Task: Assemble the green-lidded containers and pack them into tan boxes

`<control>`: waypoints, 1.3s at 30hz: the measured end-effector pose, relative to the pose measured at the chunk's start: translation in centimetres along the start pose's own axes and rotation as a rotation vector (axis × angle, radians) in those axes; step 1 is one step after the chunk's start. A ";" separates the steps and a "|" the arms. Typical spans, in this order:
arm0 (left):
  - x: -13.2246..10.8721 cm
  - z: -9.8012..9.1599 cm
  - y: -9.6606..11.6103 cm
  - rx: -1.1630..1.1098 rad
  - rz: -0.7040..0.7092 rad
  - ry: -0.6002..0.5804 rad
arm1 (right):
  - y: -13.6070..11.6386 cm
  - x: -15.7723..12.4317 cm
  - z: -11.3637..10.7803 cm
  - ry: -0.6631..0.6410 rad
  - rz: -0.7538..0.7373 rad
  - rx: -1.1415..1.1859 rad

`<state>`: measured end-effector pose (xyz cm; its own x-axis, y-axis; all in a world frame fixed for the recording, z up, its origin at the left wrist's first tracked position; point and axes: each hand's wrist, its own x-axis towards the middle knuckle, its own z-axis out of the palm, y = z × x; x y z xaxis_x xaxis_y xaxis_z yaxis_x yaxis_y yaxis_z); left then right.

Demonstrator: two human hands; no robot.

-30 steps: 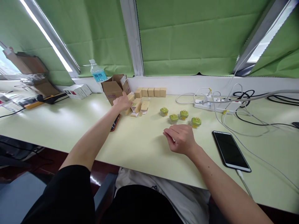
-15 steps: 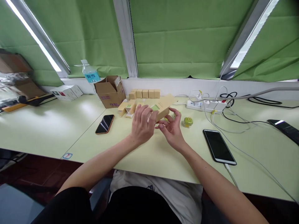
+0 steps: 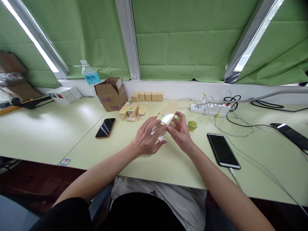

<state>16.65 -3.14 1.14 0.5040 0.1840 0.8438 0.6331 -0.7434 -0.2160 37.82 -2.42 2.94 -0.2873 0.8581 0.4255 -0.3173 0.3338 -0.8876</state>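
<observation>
Between my two hands, above the table, is a tan folding carton (image 3: 170, 108) with a shiny window patch and a white inside flap. My left hand (image 3: 148, 136) holds its near left side, thumb stretched below the flap. On the right edge, my right hand (image 3: 181, 133) pinches the carton between thumb and fingers. Just right of that hand stands a small jar with a green lid (image 3: 192, 125). More green shows behind my right fingers, mostly hidden. Left of the hands lie several opened small tan cartons (image 3: 132, 110).
A row of small closed boxes (image 3: 151, 96) stands along the wall beside an open brown cardboard box (image 3: 112, 95). A phone (image 3: 105, 128) lies at left, a charging phone (image 3: 223, 150) at right. Behind are a power strip (image 3: 210, 109) with cables and a water bottle (image 3: 90, 75).
The carton has turned in my hands, and its window and white flap now face me. My left thumb has spread away. The opened cartons at left show more.
</observation>
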 end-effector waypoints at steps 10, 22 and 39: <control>0.1 0.1 0.3 -0.036 0.087 0.073 | -0.6 0.0 0.4 0.030 -0.046 0.027; -0.3 1.7 -1.8 -0.567 -0.389 0.044 | -0.3 -0.3 0.4 -0.006 -0.052 -0.138; -0.1 0.1 -2.1 -0.589 -0.379 -0.019 | -1.3 0.1 -0.6 -0.165 -0.060 -0.222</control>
<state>15.37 -1.53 1.47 0.3248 0.5071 0.7983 0.3465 -0.8492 0.3985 38.79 -2.56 4.00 -0.4230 0.7654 0.4849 -0.1377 0.4747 -0.8693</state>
